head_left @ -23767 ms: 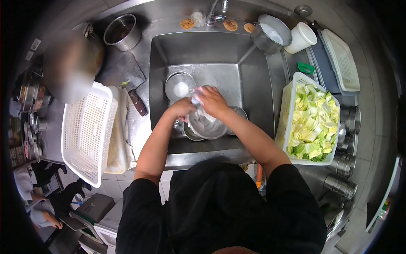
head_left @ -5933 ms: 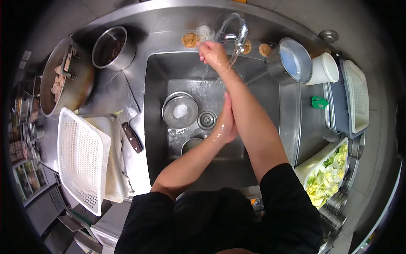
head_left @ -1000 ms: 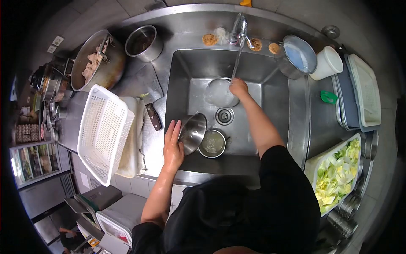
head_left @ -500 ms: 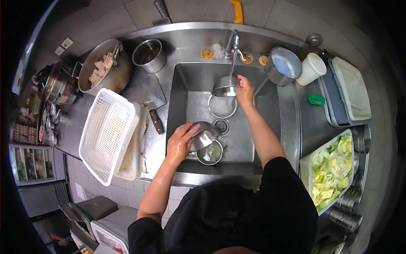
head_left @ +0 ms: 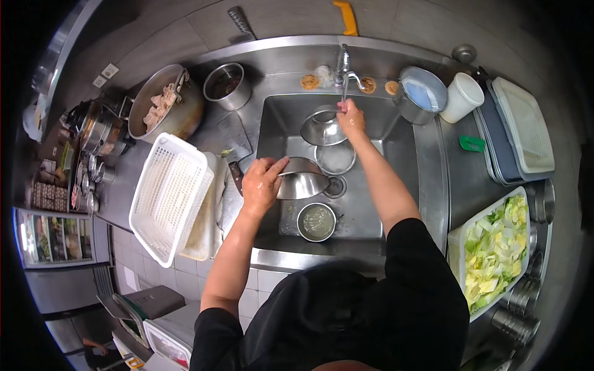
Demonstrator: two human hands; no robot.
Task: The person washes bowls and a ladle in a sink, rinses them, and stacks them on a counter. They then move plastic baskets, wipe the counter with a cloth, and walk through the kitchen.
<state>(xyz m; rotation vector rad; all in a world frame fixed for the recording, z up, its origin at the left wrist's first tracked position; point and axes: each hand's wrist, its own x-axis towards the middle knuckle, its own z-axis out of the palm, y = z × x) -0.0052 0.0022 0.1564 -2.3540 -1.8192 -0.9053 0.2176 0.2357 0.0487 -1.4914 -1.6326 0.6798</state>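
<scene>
While both hands (head_left: 260, 182) (head_left: 351, 119) grip steel bowls (head_left: 303, 183) (head_left: 322, 128), steel counter (head_left: 433, 185) surrounds the sink (head_left: 396, 154).

In the sink (head_left: 402, 179): my left hand (head_left: 260, 182) with a bowl (head_left: 303, 185) at the left wall, my right hand (head_left: 351, 119) with another bowl (head_left: 322, 128) under the tap (head_left: 343, 65), a pot (head_left: 316, 222) nearest me; basket (head_left: 170, 195) left, cabbage tub (head_left: 495, 247) right.
</scene>
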